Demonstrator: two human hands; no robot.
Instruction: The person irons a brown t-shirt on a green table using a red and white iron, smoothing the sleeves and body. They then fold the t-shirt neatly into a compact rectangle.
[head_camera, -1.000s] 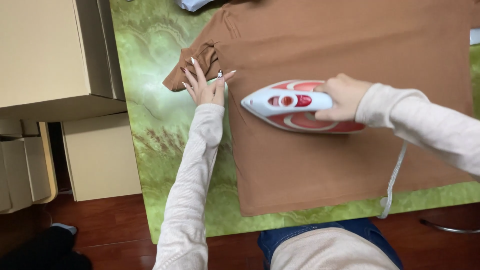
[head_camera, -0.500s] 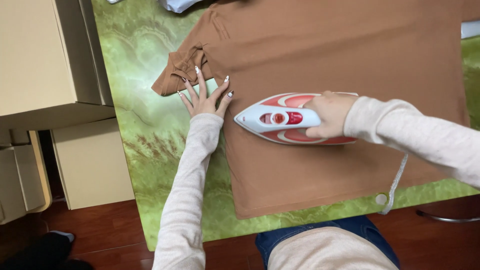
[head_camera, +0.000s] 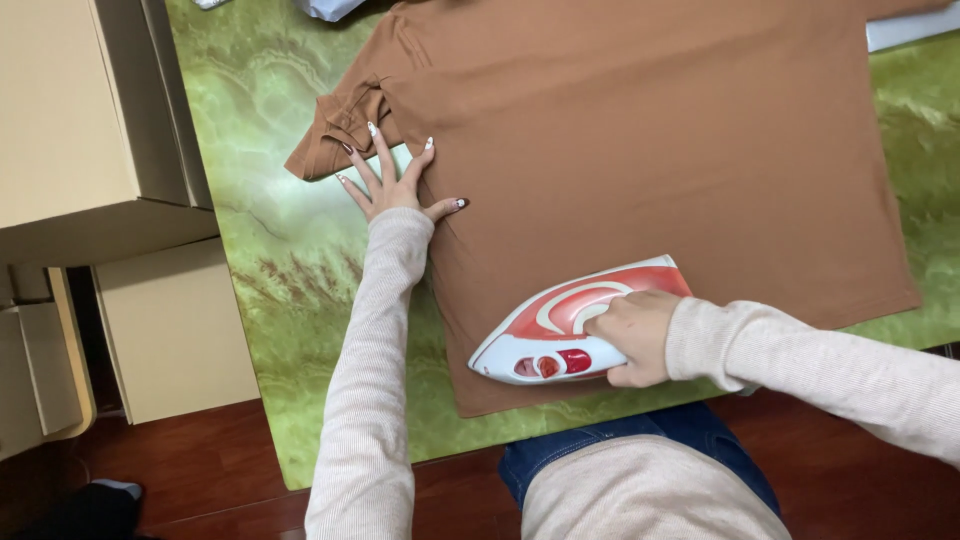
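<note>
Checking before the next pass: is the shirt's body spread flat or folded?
Spread flat: the shirt lies open on the green mat, left hand pressing it, iron sole-down near the hem. Only the sleeve is bunched.

A: How many views?

B: One, head-worn. It looked nearly straight down from above the person's own lap, close in, at arm's reach.

A: What did the frame cover?

B: Brown shirt (head_camera: 640, 150) filled the upper centre and right on the green marbled surface (head_camera: 290, 290). Left hand (head_camera: 395, 185) sat upper left of centre, right hand (head_camera: 635, 335) on the iron (head_camera: 570, 325) lower centre. Beige boxes (head_camera: 80, 110) ran down the left edge, dark wood floor (head_camera: 200, 460) along the bottom.
</note>
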